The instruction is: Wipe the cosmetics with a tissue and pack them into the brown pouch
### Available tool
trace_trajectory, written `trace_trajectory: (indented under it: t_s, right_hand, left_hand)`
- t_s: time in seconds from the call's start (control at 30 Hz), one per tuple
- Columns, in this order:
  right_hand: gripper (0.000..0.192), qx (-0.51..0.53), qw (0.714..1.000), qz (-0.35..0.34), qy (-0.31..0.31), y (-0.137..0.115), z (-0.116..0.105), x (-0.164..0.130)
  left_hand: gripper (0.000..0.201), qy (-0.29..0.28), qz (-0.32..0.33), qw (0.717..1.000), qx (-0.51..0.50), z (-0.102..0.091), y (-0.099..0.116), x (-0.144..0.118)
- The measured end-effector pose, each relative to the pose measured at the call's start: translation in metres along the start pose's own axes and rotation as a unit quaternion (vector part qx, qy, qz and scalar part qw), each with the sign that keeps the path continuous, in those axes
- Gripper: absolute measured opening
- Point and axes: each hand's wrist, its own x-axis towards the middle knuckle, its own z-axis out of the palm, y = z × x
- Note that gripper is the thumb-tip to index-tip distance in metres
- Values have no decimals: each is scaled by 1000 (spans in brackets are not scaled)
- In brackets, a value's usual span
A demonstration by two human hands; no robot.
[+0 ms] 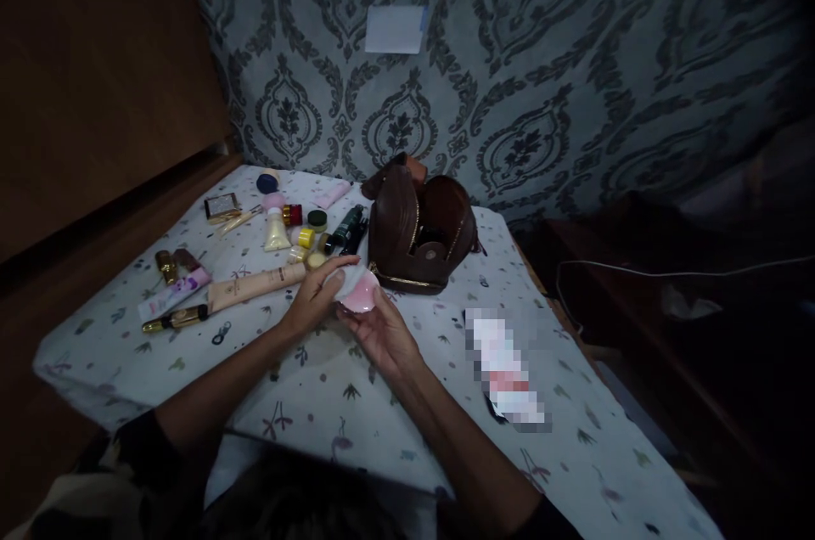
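In front of the bag, my right hand (pixel 388 336) grips a shiny pink round compact-like case (pixel 360 294) by its edge. My left hand (pixel 313 295) is closed on a thin white tissue-like piece (pixel 344 275), which lies against the case's upper left side. Both hands meet just above the patterned tablecloth (pixel 299 404). Behind them stands a brown leather bag (pixel 398 239), unzipped and gaping. A long beige tube (pixel 255 289) lies left of my left hand, beside a black-and-gold tube (pixel 175 318).
Cosmetics crowd the table's left half: a cream tube (pixel 276 230), a yellow-capped jar (pixel 306 237), a dark green bottle (pixel 347 226) and a palette (pixel 222 206). A pixelated phone-like object (pixel 506 366) lies at right. A wooden cabinet (pixel 108 56) borders the left; patterned wall behind.
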Motion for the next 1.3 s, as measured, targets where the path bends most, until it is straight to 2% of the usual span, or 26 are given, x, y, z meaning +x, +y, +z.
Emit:
trace_trajectory:
  t_s: [0.13,0.23,0.33,0.53,0.63,0.7,0.77,0.9,1.1,1.2,1.3]
  right_hand:
    - [22,37,999,18,22,-3,1,2]
    - [19,47,998,11,41,-1,3,3]
    - [16,26,999,-17,33,6,1,2]
    - [25,-28,999,-27,-17,13,1,-2]
    - [30,-31,999,-3,-11,10,3,-4]
    - [31,-18,1000,13,5,8,3,-3]
    - [26,-2,1000,20,21,7,2,-1]
    - [19,0,999,26,39,10,-2,1]
    - [40,-48,996,71,-2,15,0,-3]
    - [50,-101,992,63,-31,12,1,-6]
    - [47,-177,983,31,-48,10,0,-7]
  left_hand:
    - [50,-84,103,988,74,1,-3,-5]
    - [62,-102,122,977,142,3,-6,-8]
    - [61,-77,118,975,169,5,-7,-10]
    - [28,20,101,986,133,1,-1,-7]
    - [31,40,65,993,88,-3,0,-4]
    - [35,30,32,998,42,-4,0,-3]
    - [41,-2,11,1000,-6,-3,-1,-3]
    - [63,-65,20,998,-17,0,1,-5]
    - [31,-14,44,997,65,0,13,-6]
    - [26,-4,30,998,57,-2,18,-8]
    - [27,-5,8,999,49,-3,16,-9]
